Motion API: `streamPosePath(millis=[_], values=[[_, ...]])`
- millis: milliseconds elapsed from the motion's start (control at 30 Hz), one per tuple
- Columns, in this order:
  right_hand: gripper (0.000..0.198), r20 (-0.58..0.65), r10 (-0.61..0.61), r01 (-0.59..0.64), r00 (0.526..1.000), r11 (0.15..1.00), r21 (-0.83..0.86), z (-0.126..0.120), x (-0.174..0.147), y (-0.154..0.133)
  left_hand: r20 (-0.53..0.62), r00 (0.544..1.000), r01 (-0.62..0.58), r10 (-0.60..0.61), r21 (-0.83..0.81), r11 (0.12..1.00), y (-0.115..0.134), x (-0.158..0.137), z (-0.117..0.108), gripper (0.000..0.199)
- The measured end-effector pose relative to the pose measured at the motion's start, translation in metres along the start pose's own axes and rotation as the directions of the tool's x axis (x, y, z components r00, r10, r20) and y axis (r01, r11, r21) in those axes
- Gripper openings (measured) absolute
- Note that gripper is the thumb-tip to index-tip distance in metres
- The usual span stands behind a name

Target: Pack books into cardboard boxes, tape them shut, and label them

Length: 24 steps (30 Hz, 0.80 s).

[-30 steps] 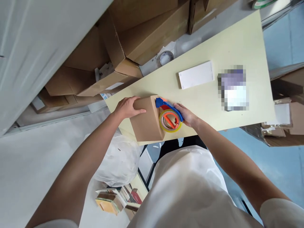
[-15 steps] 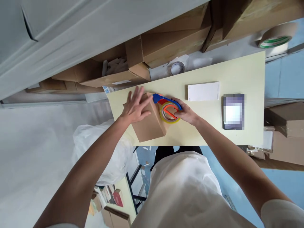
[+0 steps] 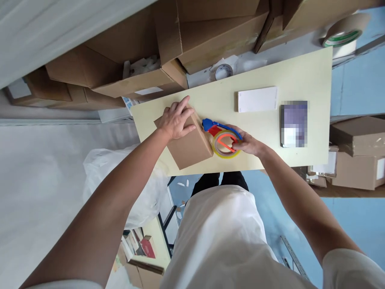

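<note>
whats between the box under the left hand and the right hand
In the head view, the tape dispenser, gripped by the right hand, lies between it and the box; whether it touches the box is unclear.

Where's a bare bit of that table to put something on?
The table is bare at its far right corner, beyond the white box and blurred purple thing. There's another patch bordered by those two, the right hand and the near edge. The left half is crowded: cardboard box, left hand, tape dispenser.
</note>
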State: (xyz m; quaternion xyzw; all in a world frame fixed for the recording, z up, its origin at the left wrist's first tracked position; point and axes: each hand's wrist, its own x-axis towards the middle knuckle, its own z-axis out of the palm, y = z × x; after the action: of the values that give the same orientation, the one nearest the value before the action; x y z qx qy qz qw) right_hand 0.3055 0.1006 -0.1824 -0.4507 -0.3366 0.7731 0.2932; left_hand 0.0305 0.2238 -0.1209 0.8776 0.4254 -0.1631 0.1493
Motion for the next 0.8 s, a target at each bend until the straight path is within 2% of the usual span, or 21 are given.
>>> streamPosePath(millis=[100, 200, 267, 333, 433, 500, 533, 567, 600, 633, 667, 733, 800], values=[[0.078, -0.045, -0.001, -0.001, 0.999, 0.999, -0.032, 0.009, -0.049, 0.043, -0.005, 1.000, 0.003, -0.003, 0.007, 1.000, 0.002, -0.001, 0.000, 0.054], [0.076, -0.125, -0.015, 0.012, 0.992, 1.000, -0.026, 0.035, -0.092, 0.083, -0.007, 1.000, 0.011, -0.012, -0.020, 1.000, 0.004, -0.003, -0.002, 0.054], [0.074, -0.211, -0.048, 0.047, 0.976, 0.999, -0.012, 0.059, -0.106, 0.101, -0.004, 1.000, 0.026, -0.027, -0.047, 0.999, 0.004, -0.004, -0.003, 0.056], [0.073, -0.301, -0.063, 0.070, 0.952, 0.997, 0.014, 0.079, -0.107, 0.107, -0.011, 0.997, 0.069, -0.070, -0.084, 0.994, 0.003, -0.006, -0.001, 0.059], [0.073, -0.432, -0.075, 0.105, 0.899, 0.993, 0.045, 0.084, -0.083, 0.090, -0.073, 0.967, 0.227, -0.243, -0.178, 0.957, 0.003, -0.013, 0.009, 0.061], [0.073, -0.487, -0.117, 0.144, 0.866, 0.989, 0.018, 0.069, -0.057, 0.064, -0.117, 0.891, 0.399, -0.440, -0.262, 0.879, 0.005, -0.020, 0.018, 0.062], [0.073, -0.486, -0.144, 0.159, 0.862, 0.987, -0.009, 0.057, -0.044, 0.049, -0.127, 0.835, 0.484, -0.536, -0.296, 0.823, 0.008, -0.025, 0.022, 0.065], [0.074, -0.452, -0.148, 0.155, 0.879, 0.988, -0.022, 0.044, -0.032, 0.033, -0.130, 0.785, 0.547, -0.605, -0.313, 0.777, 0.011, -0.029, 0.025, 0.068], [0.075, -0.393, -0.130, 0.135, 0.910, 0.991, -0.017, 0.032, -0.022, 0.018, -0.131, 0.765, 0.572, -0.630, -0.311, 0.759, 0.014, -0.034, 0.027, 0.073], [0.075, -0.340, -0.106, 0.110, 0.934, 0.994, -0.007, 0.020, -0.014, 0.005, -0.132, 0.785, 0.553, -0.605, -0.289, 0.781, 0.018, -0.039, 0.028, 0.080], [0.076, -0.290, -0.079, 0.083, 0.954, 0.997, 0.001, 0.011, -0.008, -0.004, -0.133, 0.837, 0.489, -0.532, -0.255, 0.834, 0.022, -0.043, 0.028, 0.086], [0.077, -0.236, -0.041, 0.044, 0.971, 0.999, 0.009, 0.000, -0.004, -0.015, -0.128, 0.942, 0.284, -0.310, -0.183, 0.941, 0.028, -0.049, 0.025, 0.093], [0.077, -0.230, -0.031, 0.033, 0.973, 0.999, 0.006, -0.002, -0.005, -0.016, -0.123, 0.980, 0.135, -0.154, -0.148, 0.980, 0.031, -0.051, 0.023, 0.091]])
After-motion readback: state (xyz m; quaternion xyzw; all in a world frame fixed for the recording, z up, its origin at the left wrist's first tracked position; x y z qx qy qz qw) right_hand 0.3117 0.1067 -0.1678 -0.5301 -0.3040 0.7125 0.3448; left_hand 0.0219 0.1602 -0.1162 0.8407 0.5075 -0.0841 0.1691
